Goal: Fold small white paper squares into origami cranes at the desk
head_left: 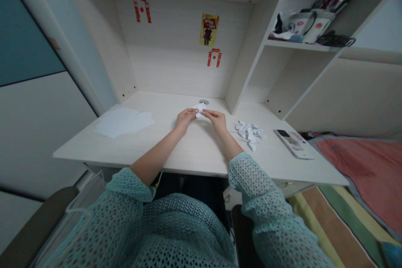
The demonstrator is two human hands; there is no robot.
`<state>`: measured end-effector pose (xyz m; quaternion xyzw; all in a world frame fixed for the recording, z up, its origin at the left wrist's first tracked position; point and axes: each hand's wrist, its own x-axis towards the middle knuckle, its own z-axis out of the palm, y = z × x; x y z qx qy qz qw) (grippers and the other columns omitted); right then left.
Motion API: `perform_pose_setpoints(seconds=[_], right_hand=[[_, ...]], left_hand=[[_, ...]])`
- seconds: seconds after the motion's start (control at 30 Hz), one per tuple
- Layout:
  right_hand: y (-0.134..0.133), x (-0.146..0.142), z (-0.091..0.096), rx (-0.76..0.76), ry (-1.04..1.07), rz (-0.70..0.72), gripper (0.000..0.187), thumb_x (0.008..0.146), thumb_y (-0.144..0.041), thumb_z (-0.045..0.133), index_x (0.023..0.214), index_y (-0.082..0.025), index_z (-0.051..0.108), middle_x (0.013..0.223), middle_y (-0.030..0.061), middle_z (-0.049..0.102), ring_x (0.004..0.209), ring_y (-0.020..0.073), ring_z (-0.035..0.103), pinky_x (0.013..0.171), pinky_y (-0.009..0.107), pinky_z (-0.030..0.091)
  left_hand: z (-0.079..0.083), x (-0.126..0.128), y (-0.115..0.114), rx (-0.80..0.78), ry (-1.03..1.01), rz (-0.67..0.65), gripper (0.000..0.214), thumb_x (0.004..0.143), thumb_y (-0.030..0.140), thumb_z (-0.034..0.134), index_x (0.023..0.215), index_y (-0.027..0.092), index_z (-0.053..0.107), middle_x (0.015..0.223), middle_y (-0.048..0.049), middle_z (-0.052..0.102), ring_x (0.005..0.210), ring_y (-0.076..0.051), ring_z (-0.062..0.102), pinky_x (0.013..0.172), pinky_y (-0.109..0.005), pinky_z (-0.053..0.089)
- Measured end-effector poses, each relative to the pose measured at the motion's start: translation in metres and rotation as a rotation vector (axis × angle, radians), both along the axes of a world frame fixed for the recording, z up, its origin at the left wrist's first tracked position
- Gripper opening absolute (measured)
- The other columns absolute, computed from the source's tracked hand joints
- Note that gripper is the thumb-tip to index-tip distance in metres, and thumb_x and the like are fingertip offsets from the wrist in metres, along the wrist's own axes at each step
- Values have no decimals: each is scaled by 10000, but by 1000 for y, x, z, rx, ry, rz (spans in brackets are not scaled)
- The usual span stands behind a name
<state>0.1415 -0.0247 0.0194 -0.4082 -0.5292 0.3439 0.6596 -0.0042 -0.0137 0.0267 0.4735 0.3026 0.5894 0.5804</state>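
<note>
Between my two hands, over the back middle of the white desk (191,150), is a small folded piece of white paper (200,110). My left hand (186,119) pinches its left side with thumb and fingers. On the other side, my right hand (216,118) grips the paper's right edge, also with fingers closed. The exact shape of the folds is too small to make out. To the right of my right hand lies a heap of folded white paper pieces (249,133). Flat sheets of white paper (124,122) are spread at the desk's left.
A white phone-like device (293,144) lies near the desk's right side. Behind my hands is a round cable hole (204,101). An upright shelf panel (251,58) rises at the back right. Cups with scissors and pens (310,25) stand on a shelf above.
</note>
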Motion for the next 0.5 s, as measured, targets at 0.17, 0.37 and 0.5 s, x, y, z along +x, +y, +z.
perform_pose_setpoints(seconds=[0.17,0.37,0.5], right_hand=[[0,1,0,30,15,-31,301,569,-399,754,786,-192,736,863,65,720,850,219,659,856,357,482],[-2,-1,1,-7,29,-30,323,582,-405,741,822,-188,732,911,67,713,893,214,646,851,345,482],[1,-3,-1,-66,83,-18,369,564,-416,747,844,-176,726,929,67,709,904,213,640,831,337,496]], left_hand=[[2,-1,-1,57,111,74,295,574,362,747,766,156,659,703,-19,634,667,-107,560,711,-262,443],[-1,1,2,21,46,47,288,580,360,742,762,156,653,748,-22,639,688,-104,564,752,-267,451],[-3,3,2,8,0,15,277,590,353,737,770,160,652,775,-23,641,716,-103,574,782,-275,455]])
